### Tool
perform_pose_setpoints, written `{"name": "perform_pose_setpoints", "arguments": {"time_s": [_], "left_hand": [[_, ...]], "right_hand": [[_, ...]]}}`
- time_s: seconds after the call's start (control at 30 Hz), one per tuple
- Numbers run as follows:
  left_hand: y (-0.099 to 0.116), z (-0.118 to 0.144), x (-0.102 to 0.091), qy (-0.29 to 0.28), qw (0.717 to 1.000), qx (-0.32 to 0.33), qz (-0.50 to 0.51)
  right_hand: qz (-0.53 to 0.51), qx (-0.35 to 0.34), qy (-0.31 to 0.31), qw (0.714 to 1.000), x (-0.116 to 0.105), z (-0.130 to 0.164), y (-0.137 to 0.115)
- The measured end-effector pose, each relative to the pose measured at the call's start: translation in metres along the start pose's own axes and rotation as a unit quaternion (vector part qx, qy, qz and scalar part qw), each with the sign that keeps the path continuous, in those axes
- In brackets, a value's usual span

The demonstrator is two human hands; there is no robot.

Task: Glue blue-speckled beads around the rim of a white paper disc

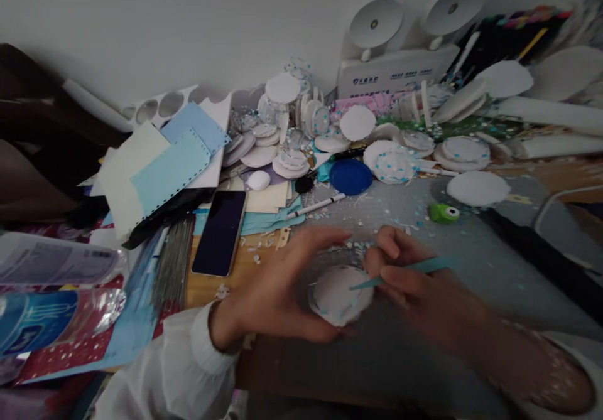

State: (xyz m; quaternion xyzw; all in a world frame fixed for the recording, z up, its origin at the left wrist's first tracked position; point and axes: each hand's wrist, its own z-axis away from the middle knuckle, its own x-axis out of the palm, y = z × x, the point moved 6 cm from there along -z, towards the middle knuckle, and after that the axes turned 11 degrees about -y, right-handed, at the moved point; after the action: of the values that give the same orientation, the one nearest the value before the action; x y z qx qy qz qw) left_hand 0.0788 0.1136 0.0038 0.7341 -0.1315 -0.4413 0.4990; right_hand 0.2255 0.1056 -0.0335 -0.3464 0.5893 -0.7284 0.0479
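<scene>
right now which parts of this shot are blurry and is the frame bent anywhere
Head view: the left hand, right hand and white disc are motion-smeared; the phone and blue lid look sharper; the wide lens bows the edges, and the plastic bottles at left show glare.

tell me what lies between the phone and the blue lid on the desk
In the head view, a white pen lies on pale paper between the phone and the blue lid, with a small black blob by it.
</scene>
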Motion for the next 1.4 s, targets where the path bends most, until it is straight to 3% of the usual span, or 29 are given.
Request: {"name": "perform_pose_setpoints", "arguments": {"time_s": [0.1,0.17,0.27,0.4,0.5,0.6,0.77,0.93,1.07,1.27,1.4], "left_hand": [[-0.004,0.003,0.002,0.003,0.998,-0.006,0.065],[-0.005,0.005,0.001,0.017,0.999,-0.008,0.043],[-0.009,0.005,-0.003,0.032,0.999,-0.014,-0.03],[-0.022,0.005,-0.004,0.023,0.989,-0.035,-0.139],[-0.034,0.005,-0.001,0.0,0.978,-0.061,-0.202],[-0.04,0.004,0.002,-0.018,0.973,-0.078,-0.216],[-0.043,0.002,0.003,-0.033,0.975,-0.093,-0.198],[-0.052,0.006,0.001,0.034,0.981,-0.112,-0.154],[-0.056,0.008,0.002,0.076,0.979,-0.125,-0.142],[-0.053,0.005,0.003,0.052,0.979,-0.13,-0.148],[-0.049,0.003,0.002,0.023,0.976,-0.133,-0.173]], "right_hand": [[-0.009,0.002,0.001,1.0,-0.004,0.0,0.0],[0.016,-0.01,-0.001,1.0,-0.011,0.002,-0.007],[0.147,-0.045,0.011,0.988,-0.029,0.008,-0.023],[0.328,-0.091,0.106,0.934,-0.059,0.017,-0.039],[0.404,-0.093,0.164,0.895,-0.071,0.02,-0.04],[0.442,-0.087,0.164,0.878,-0.072,0.018,-0.035],[0.483,-0.13,0.107,0.859,-0.064,0.012,-0.036],[0.513,-0.152,0.079,0.841,-0.063,0.01,-0.042],[0.512,-0.142,0.039,0.846,-0.062,0.008,-0.035],[0.511,-0.135,0.098,0.844,-0.064,0.012,-0.026],[0.507,-0.176,0.126,0.834,-0.06,0.015,-0.032]]}}
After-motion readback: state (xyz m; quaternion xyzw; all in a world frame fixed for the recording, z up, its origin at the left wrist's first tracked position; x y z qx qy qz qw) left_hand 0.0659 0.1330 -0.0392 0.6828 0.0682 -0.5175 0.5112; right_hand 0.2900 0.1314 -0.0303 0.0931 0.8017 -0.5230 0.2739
